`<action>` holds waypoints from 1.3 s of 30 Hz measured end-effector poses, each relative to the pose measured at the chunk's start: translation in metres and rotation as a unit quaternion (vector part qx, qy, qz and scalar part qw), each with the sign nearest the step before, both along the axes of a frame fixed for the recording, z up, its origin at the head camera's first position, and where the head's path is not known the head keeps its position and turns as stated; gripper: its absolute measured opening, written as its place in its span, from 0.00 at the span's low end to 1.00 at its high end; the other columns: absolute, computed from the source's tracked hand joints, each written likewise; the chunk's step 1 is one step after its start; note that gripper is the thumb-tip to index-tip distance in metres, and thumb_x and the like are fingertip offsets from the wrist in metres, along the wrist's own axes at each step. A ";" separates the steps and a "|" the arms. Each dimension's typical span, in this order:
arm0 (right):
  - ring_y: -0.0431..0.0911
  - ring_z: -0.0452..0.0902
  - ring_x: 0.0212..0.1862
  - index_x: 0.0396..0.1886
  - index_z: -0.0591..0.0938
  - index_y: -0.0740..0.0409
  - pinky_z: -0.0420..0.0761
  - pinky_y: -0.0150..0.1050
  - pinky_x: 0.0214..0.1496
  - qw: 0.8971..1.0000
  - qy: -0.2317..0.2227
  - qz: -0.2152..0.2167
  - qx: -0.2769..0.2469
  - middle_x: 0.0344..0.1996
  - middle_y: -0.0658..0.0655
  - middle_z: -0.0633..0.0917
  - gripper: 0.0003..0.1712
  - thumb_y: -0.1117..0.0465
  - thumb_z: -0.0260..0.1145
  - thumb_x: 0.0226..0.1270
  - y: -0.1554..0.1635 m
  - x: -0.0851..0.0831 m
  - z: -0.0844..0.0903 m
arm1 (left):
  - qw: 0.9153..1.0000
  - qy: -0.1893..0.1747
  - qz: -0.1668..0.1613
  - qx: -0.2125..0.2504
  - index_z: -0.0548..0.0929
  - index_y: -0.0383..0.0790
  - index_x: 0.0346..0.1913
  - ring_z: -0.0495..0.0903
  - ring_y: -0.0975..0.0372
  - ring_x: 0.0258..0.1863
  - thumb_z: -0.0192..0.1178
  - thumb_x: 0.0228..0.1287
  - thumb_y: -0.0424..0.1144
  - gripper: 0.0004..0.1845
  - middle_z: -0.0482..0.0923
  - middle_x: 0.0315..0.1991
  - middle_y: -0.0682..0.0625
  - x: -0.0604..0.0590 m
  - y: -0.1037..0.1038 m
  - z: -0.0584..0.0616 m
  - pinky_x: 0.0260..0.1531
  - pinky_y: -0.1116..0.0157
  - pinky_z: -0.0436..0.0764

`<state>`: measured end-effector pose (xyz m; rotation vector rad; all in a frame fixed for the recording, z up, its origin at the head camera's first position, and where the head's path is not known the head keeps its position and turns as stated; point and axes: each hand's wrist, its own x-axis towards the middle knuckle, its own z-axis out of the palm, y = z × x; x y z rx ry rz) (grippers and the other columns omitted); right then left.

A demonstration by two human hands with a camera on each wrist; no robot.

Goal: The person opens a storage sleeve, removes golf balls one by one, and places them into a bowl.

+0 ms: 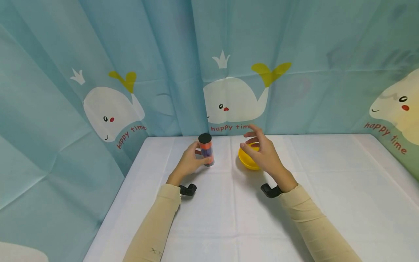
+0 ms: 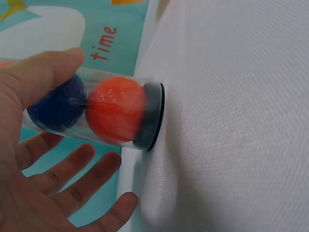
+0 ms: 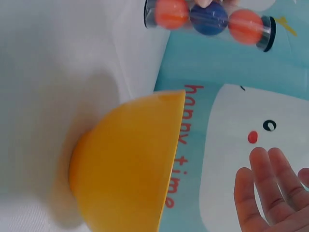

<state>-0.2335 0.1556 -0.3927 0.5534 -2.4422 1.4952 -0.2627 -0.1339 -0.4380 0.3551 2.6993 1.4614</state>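
Observation:
A clear tube (image 1: 207,150) with black end caps stands upright on the table toward the back. Two orange balls (image 2: 116,110) and a dark blue ball (image 3: 209,18) are stacked inside it. My left hand (image 1: 191,160) holds the tube from the left, thumb across its near side and index finger behind; the other fingers spread loosely in the left wrist view. To the right sits a yellow bowl (image 1: 246,160), partly hidden from the head view by my right hand (image 1: 264,153). That hand hovers over the bowl with fingers apart, holding nothing.
A white cloth covers the table (image 1: 222,218). Behind and beside it hangs a blue curtain (image 1: 170,54) with whale prints, close to the table's back edge. Each wrist carries a black camera mount (image 1: 271,190).

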 end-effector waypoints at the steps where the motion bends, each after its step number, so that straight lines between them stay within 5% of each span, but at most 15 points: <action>1: 0.55 0.80 0.55 0.78 0.61 0.55 0.78 0.57 0.64 1.000 0.003 0.003 0.001 0.61 0.60 0.81 0.40 0.55 0.67 0.73 -0.002 0.000 0.000 | 1.000 0.000 0.001 -0.004 0.72 0.41 0.67 0.78 0.48 0.60 0.73 0.63 0.45 0.33 0.76 0.63 0.44 0.000 0.000 0.000 0.58 0.49 0.79; 13: 0.53 0.82 0.54 0.80 0.60 0.52 0.79 0.55 0.62 1.000 -0.008 0.018 0.019 0.61 0.58 0.81 0.42 0.53 0.68 0.72 -0.015 0.005 -0.004 | 0.998 0.035 0.039 -0.020 0.84 0.40 0.58 0.82 0.51 0.58 0.76 0.59 0.47 0.26 0.88 0.53 0.47 0.001 -0.001 -0.003 0.62 0.49 0.78; 19: 0.53 0.82 0.54 0.80 0.61 0.49 0.80 0.56 0.61 0.999 -0.021 0.014 0.032 0.62 0.56 0.81 0.42 0.50 0.68 0.72 -0.016 0.006 -0.005 | 0.998 0.053 0.034 -0.018 0.85 0.41 0.58 0.86 0.52 0.53 0.77 0.58 0.45 0.26 0.88 0.52 0.47 0.002 0.002 -0.001 0.57 0.51 0.81; 28: 0.54 0.80 0.57 0.80 0.60 0.52 0.81 0.54 0.61 0.998 -0.039 0.025 0.050 0.64 0.59 0.78 0.44 0.48 0.68 0.72 -0.019 0.006 -0.008 | 0.993 0.085 0.013 -0.083 0.85 0.44 0.56 0.88 0.52 0.50 0.78 0.57 0.47 0.25 0.88 0.53 0.49 0.009 0.015 0.008 0.50 0.54 0.86; 39: 0.56 0.78 0.58 0.78 0.62 0.56 0.79 0.55 0.63 0.997 -0.043 0.042 0.055 0.65 0.63 0.75 0.41 0.50 0.67 0.73 -0.021 0.005 -0.009 | 0.991 0.102 -0.010 -0.088 0.84 0.45 0.60 0.87 0.54 0.48 0.78 0.56 0.48 0.28 0.86 0.55 0.50 0.013 0.028 0.015 0.49 0.55 0.85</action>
